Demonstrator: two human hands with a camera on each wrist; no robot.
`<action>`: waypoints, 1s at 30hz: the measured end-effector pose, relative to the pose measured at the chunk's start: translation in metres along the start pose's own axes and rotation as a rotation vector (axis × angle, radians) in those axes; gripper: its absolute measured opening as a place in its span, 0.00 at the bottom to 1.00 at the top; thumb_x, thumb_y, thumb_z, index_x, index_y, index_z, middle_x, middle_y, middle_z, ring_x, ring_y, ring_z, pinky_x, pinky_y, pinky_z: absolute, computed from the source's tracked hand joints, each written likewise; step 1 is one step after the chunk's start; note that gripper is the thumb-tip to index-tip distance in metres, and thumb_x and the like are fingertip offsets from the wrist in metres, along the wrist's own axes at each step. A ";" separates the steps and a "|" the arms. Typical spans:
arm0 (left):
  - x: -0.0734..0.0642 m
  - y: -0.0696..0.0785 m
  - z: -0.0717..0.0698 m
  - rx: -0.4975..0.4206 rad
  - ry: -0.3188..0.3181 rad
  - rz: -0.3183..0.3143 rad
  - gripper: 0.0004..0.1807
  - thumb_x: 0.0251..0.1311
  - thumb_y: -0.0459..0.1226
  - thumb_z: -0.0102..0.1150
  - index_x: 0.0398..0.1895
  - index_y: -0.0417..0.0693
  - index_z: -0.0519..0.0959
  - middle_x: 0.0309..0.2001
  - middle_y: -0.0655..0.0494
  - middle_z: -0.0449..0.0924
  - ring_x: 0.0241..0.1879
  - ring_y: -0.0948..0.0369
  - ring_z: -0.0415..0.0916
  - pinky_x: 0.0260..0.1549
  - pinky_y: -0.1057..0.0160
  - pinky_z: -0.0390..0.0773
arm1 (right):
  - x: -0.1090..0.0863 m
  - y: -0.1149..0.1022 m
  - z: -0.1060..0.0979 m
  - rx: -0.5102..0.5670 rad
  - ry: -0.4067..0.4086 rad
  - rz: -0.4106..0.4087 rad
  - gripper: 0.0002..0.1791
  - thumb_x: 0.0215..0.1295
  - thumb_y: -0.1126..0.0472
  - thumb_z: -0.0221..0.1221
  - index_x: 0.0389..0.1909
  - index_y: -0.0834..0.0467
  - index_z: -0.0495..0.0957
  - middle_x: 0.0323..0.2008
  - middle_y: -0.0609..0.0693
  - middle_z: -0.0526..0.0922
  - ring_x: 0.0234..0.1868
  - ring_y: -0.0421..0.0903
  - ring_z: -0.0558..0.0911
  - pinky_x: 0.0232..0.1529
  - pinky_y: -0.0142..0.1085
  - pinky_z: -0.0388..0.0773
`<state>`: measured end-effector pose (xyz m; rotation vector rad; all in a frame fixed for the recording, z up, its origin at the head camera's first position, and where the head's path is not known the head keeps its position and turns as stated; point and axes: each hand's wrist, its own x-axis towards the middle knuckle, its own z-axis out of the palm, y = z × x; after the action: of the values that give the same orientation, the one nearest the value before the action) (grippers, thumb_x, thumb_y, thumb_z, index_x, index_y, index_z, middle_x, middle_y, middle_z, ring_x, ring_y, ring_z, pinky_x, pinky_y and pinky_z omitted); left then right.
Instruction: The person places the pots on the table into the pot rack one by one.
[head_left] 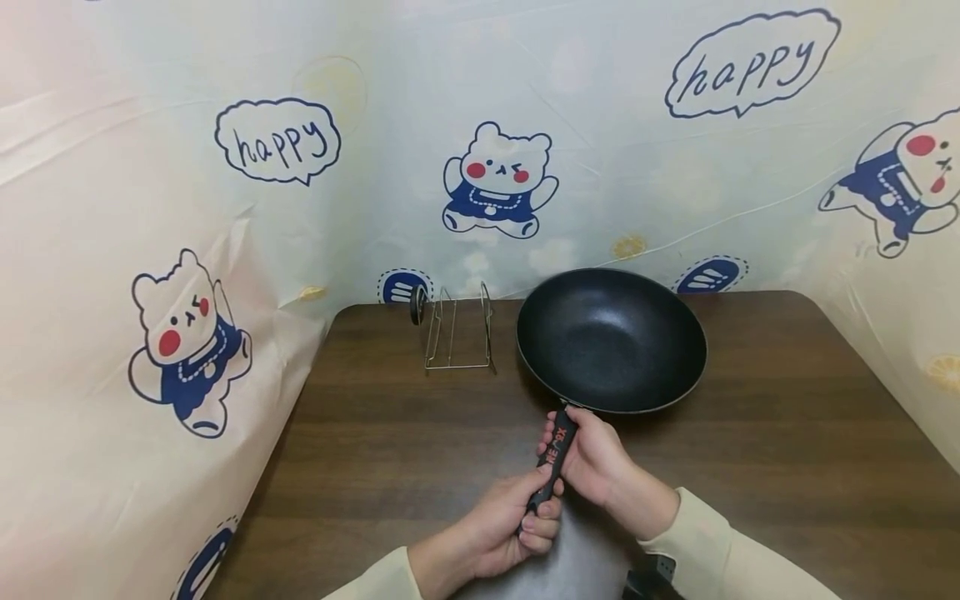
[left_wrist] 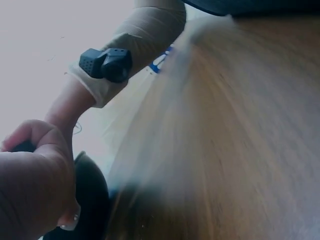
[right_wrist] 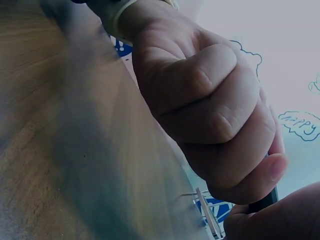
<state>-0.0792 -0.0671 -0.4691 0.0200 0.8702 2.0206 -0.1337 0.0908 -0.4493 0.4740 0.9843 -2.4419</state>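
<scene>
1. A round, deep black pan with a dark, smooth inside [head_left: 611, 342] is right of centre in the head view, its open side facing the camera; whether its base touches the table cannot be told.
2. Its black handle with red lettering [head_left: 557, 446] slants from the pan's near rim down toward the bottom centre of the frame.
3. The person's right hand [head_left: 596, 458] grips the handle's upper end, just below the rim.
4. The left hand [head_left: 510, 525] grips the lower end, its thumb laid along the top and its fingers curled round the handle.
5. A thin silver wire rack with a black round piece at its left [head_left: 452, 333] stands left of the pan, near the table's far edge.
6. The brown wood-grain table [head_left: 375, 417] fills the lower middle of the frame.
7. Behind it hangs a pale cloth printed with white bears and "happy" bubbles [head_left: 397, 158].
8. A black, boxy device [left_wrist: 107, 64] sits at the right sleeve's cuff.
</scene>
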 end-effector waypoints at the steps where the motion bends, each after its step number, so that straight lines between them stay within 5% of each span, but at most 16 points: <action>1: 0.001 -0.001 0.000 0.003 -0.006 0.006 0.12 0.76 0.47 0.43 0.43 0.49 0.64 0.24 0.63 0.59 0.16 0.73 0.55 0.14 0.78 0.55 | 0.000 0.000 0.000 0.007 -0.005 0.008 0.16 0.79 0.54 0.34 0.46 0.61 0.63 0.31 0.48 0.71 0.31 0.44 0.71 0.40 0.36 0.71; 13: 0.004 -0.002 -0.001 0.069 -0.110 0.043 0.08 0.77 0.44 0.39 0.40 0.51 0.63 0.23 0.65 0.58 0.16 0.73 0.57 0.15 0.76 0.55 | -0.005 -0.005 0.002 0.031 -0.027 0.029 0.14 0.78 0.53 0.32 0.42 0.58 0.61 0.28 0.47 0.67 0.27 0.44 0.68 0.36 0.34 0.69; 30: -0.002 -0.003 0.010 0.344 -0.049 0.118 0.09 0.76 0.41 0.43 0.38 0.47 0.64 0.22 0.60 0.62 0.15 0.69 0.57 0.13 0.71 0.60 | -0.017 -0.009 0.012 0.062 -0.042 0.016 0.13 0.76 0.52 0.37 0.43 0.58 0.61 0.26 0.46 0.66 0.24 0.41 0.65 0.30 0.31 0.68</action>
<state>-0.0724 -0.0618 -0.4626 0.3178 1.1985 1.9453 -0.1258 0.0928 -0.4287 0.4477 0.8857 -2.4637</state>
